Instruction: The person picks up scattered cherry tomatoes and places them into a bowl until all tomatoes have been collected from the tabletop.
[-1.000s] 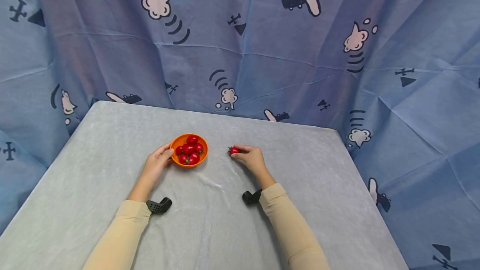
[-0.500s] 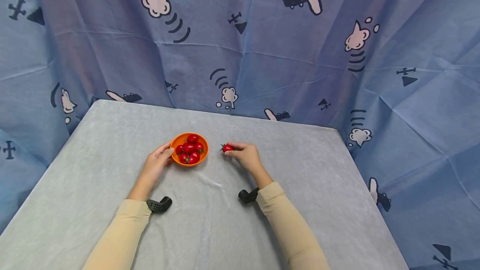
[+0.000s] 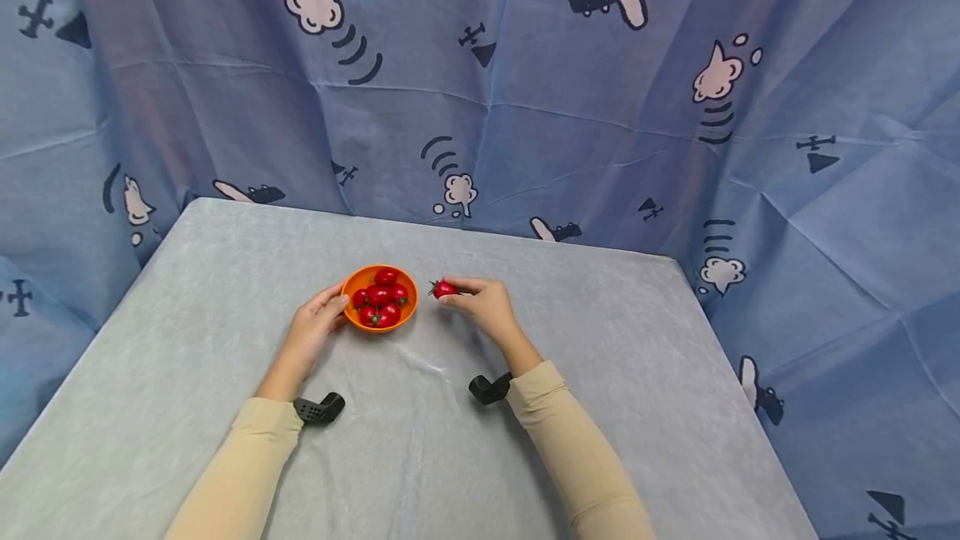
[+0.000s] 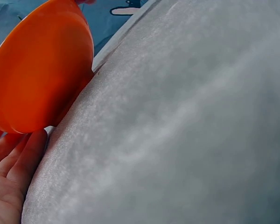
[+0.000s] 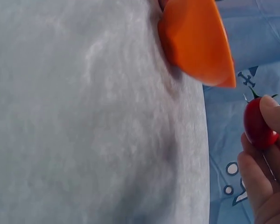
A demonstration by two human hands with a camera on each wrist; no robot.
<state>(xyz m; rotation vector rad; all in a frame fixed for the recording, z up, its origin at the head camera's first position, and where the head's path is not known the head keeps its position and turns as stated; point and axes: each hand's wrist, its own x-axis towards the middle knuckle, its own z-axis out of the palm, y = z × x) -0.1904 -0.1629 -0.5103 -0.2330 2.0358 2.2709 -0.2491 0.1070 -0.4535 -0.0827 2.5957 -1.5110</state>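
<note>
Pinching a tomato (image 3: 444, 288) between thumb and fingertips, the right hand (image 3: 483, 308) holds it just right of the bowl (image 3: 358, 282), near frame centre, clear of the table (image 3: 600, 373). The left hand (image 3: 313, 332) rests relaxed fingers against the bowl's left side. More tomatoes (image 3: 378, 300) fill the bowl.

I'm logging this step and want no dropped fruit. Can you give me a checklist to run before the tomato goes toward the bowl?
1. Right hand pinches the tomato firmly: ok.
2. Left hand steadies the bowl: ok, fingers on its rim.
3. Bowl flat on the table: ok.
4. Path from tomato to bowl free: ok.
5. Room in the bowl among its tomatoes: ok, orange shows around them.
6. Tomato undamaged: cannot tell.
</note>
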